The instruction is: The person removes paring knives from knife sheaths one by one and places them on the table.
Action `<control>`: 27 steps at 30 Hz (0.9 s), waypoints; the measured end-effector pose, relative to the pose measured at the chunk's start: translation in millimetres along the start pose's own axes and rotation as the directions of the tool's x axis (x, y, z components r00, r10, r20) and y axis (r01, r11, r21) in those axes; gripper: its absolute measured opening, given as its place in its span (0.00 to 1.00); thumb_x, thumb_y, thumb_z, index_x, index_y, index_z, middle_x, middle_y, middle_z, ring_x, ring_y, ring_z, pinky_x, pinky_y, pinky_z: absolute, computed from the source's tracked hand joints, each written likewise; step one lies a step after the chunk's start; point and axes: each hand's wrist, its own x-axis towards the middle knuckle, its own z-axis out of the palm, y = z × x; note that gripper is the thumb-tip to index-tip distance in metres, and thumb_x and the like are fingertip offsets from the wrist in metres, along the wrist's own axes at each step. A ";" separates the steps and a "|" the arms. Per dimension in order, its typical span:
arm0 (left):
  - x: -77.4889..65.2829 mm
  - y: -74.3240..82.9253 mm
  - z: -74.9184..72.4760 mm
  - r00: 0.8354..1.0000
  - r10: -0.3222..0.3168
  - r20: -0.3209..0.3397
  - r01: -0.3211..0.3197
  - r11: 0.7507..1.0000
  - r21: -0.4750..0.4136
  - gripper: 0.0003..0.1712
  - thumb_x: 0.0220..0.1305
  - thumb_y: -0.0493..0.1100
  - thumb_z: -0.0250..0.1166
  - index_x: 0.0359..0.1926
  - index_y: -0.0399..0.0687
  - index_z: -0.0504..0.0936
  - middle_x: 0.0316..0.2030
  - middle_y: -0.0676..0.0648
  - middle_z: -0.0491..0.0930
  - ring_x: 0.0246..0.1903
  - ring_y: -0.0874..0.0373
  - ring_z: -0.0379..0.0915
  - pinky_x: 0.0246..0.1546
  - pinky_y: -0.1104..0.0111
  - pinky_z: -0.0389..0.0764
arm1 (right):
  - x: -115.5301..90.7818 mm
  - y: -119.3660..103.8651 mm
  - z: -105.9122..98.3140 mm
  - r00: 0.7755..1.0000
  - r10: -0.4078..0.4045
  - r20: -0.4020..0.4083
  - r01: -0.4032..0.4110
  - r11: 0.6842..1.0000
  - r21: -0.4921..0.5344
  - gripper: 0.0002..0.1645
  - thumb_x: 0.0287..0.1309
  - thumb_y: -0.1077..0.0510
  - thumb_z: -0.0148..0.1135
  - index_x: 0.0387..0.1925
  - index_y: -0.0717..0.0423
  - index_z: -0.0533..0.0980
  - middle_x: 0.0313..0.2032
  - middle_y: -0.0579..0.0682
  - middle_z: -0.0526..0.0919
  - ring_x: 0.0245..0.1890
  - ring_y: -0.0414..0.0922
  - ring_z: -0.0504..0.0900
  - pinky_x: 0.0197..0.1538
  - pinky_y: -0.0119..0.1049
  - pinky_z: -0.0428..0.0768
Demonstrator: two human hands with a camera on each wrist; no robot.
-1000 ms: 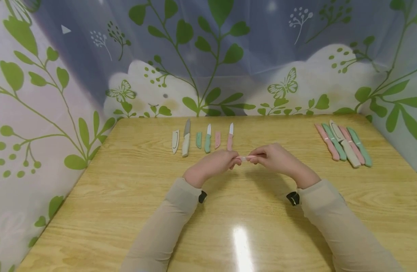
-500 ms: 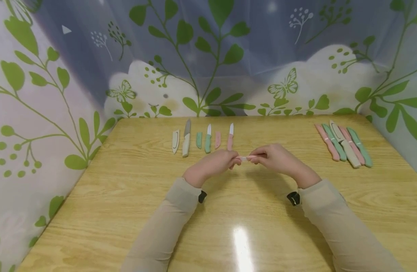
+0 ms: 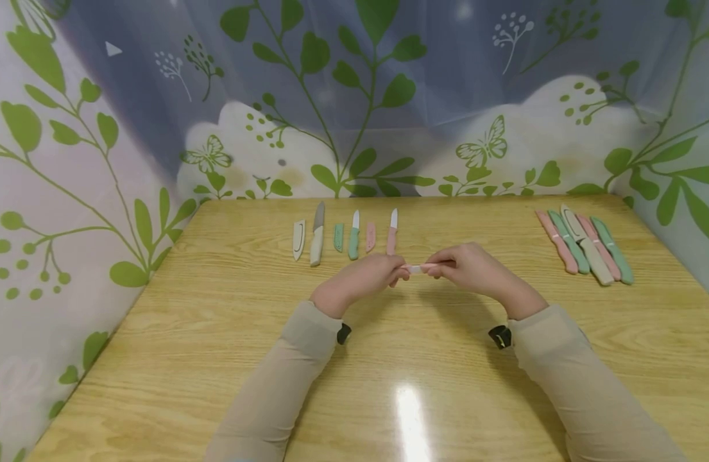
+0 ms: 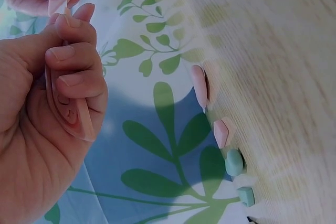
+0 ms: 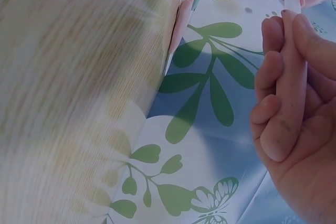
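Note:
In the head view both hands meet above the middle of the wooden table. My left hand (image 3: pixel 362 282) curls its fingers round a pink knife sheath (image 4: pixel 67 111), which lies along the palm in the left wrist view. The pink handle of a paring knife (image 5: pixel 291 93) is gripped by my right hand (image 3: pixel 475 273), thumb along its upper end. A short stretch of white blade (image 5: pixel 292 2) shows between handle and sheath; the rest of the blade is hidden. Just beyond the left hand lies another pink knife (image 3: pixel 391 240), unsheathed, blade pointing away.
Left of that knife, in a row, are a pink sheath (image 3: pixel 370 237), a green knife (image 3: pixel 353 245), a green sheath (image 3: pixel 338 237), a cream-handled knife (image 3: pixel 316 245) and its cream sheath (image 3: pixel 298 240). Several sheathed knives (image 3: pixel 585 247) lie side by side at the right. Patterned cloth (image 3: pixel 446 154) hangs behind the table.
Both hands stay almost in place with the same grips. Slightly more of the white blade shows between them now.

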 end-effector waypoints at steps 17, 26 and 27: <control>-1.9 0.7 -0.2 1.000 -0.017 0.000 0.017 1.000 -0.015 0.18 0.75 0.49 0.48 0.44 0.40 0.76 0.30 0.50 0.74 0.31 0.60 0.69 0.36 0.69 0.70 | -0.7 -0.1 -1.6 1.000 0.002 -0.007 -0.002 1.000 -0.005 0.17 0.67 0.54 0.58 0.47 0.62 0.82 0.38 0.56 0.87 0.35 0.51 0.84 0.37 0.40 0.79; -2.1 0.3 -0.9 1.000 -0.024 0.004 0.024 0.999 -0.026 0.16 0.75 0.48 0.50 0.43 0.38 0.76 0.29 0.50 0.73 0.32 0.60 0.69 0.38 0.68 0.70 | -1.0 0.7 -2.7 1.000 0.017 -0.004 -0.017 1.000 -0.008 0.16 0.67 0.54 0.58 0.47 0.61 0.82 0.37 0.56 0.87 0.34 0.50 0.83 0.36 0.39 0.78; -2.2 0.1 -0.9 1.000 -0.022 0.003 0.022 0.999 -0.024 0.16 0.74 0.47 0.50 0.43 0.38 0.76 0.29 0.50 0.73 0.32 0.60 0.69 0.38 0.69 0.70 | -0.8 0.9 -2.8 1.000 0.016 -0.004 -0.016 1.000 -0.009 0.16 0.67 0.54 0.59 0.47 0.62 0.82 0.37 0.56 0.87 0.33 0.49 0.82 0.35 0.38 0.78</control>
